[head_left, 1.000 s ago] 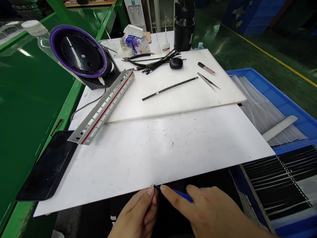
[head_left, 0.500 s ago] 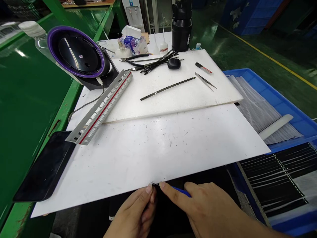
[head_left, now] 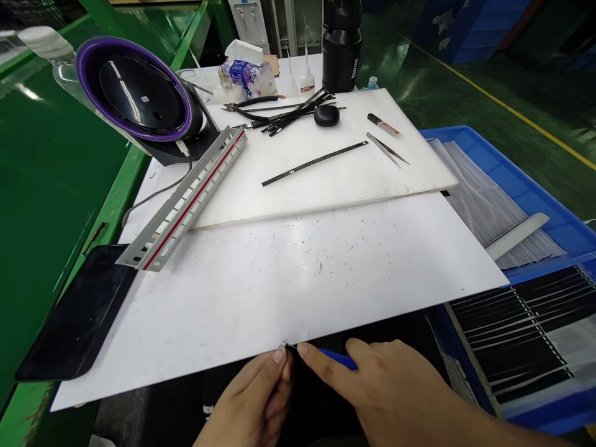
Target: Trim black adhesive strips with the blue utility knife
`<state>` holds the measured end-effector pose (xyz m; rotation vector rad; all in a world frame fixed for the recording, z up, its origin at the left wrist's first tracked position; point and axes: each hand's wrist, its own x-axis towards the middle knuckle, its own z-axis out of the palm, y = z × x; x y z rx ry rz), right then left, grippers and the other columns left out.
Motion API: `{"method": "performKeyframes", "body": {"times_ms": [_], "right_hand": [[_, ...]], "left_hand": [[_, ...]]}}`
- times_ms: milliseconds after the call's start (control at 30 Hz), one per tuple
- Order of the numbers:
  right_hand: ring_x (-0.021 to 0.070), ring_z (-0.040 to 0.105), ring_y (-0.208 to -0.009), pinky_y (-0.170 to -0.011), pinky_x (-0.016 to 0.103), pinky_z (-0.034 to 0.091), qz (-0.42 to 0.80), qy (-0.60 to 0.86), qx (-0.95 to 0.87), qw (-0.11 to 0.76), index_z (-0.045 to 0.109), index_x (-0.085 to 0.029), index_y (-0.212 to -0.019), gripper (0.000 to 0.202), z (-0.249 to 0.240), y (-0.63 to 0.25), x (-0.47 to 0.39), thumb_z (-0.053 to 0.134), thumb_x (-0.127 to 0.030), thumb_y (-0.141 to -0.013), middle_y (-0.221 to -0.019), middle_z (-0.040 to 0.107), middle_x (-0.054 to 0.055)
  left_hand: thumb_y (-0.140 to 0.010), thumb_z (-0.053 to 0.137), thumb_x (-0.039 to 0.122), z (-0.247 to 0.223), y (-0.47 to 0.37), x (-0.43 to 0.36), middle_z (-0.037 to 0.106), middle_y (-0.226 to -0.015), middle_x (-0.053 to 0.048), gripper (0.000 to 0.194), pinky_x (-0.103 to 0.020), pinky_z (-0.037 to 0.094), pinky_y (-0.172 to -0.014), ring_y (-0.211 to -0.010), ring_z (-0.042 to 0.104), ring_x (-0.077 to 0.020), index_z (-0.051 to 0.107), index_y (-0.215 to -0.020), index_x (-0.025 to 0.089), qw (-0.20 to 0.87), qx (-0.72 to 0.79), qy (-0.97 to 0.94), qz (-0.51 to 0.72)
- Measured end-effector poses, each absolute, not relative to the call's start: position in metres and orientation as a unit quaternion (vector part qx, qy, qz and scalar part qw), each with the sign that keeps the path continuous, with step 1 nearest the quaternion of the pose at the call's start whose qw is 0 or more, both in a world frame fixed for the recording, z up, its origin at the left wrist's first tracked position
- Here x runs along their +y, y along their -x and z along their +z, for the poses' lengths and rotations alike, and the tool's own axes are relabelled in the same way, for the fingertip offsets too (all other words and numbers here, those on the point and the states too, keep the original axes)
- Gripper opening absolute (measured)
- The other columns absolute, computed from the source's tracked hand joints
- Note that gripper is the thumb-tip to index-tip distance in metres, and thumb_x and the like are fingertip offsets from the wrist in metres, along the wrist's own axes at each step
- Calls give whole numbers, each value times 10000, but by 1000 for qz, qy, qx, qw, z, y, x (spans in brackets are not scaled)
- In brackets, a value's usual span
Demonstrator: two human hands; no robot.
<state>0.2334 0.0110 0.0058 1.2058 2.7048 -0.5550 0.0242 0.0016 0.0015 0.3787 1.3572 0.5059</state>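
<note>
At the near edge of the white board (head_left: 261,298), my left hand (head_left: 254,397) is closed in a pinch. A tiny dark piece shows at its thumb tip, too small to name. Wrapped in my right hand (head_left: 386,388) is a blue-handled craft knife (head_left: 339,358), index finger stretched along it. Its thin metal tip reaches the left thumb and the dark piece; whether it touches is hard to make out. A single black strip (head_left: 314,164) lies on the white foam slab (head_left: 335,195) beyond, with tweezers (head_left: 387,151) to its right.
A slotted metal rail (head_left: 186,205) leans across the left side, above a black phone (head_left: 77,310). Behind stand a purple-rimmed fan (head_left: 144,93), pliers (head_left: 251,107), black strips (head_left: 298,115), a small black case (head_left: 326,115) and a black bottle (head_left: 342,53). Blue crates (head_left: 512,180) stand right.
Both hands stay almost in place, the knife tip still at the left thumb. The view has shifted slightly, so the fan, rail and phone appear a little further left.
</note>
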Motion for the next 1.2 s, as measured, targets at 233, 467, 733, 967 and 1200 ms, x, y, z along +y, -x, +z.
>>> {"method": "performKeyframes", "body": {"times_ms": [233, 467, 733, 967, 1200], "right_hand": [[210, 585, -526, -471, 315, 95, -221, -411, 881, 72, 73, -364, -1557, 954, 8, -235, 12, 521, -172, -737, -795, 612, 12], [220, 601, -570, -490, 311, 126, -248, -403, 877, 78, 95, -386, -1554, 926, 14, -234, 16, 507, -157, -757, -812, 620, 15], [205, 561, -502, -472, 315, 86, -212, -397, 890, 70, 89, -365, -1552, 973, 10, -233, 14, 540, -184, -709, -762, 592, 5], [193, 544, -480, -464, 313, 70, -193, -418, 886, 60, 89, -358, -1560, 923, 9, -232, 10, 558, -275, -770, -762, 586, 10], [194, 575, -536, -476, 310, 109, -232, -420, 875, 69, 98, -375, -1563, 933, 12, -235, 10, 520, -160, -758, -798, 616, 7]], "left_hand": [[-773, 653, 671, 2, -22, 5, 348, -511, 84, 496, -196, 100, -385, -412, 169, -46, 548, -680, 195, 741, 607, -179, 225], [-754, 661, 690, 3, -22, 6, 330, -496, 87, 524, -193, 71, -382, -403, 154, -39, 522, -655, 194, 747, 603, -174, 218], [-768, 646, 694, 2, -22, 5, 337, -511, 84, 529, -197, 101, -390, -415, 182, -46, 525, -659, 191, 739, 610, -185, 218], [-787, 639, 674, 3, -22, 6, 326, -510, 87, 512, -203, 82, -391, -421, 150, -46, 513, -659, 195, 738, 612, -182, 219], [-783, 656, 661, 3, -23, 6, 348, -522, 86, 481, -202, 86, -392, -423, 155, -48, 553, -701, 198, 733, 613, -189, 225]]}}
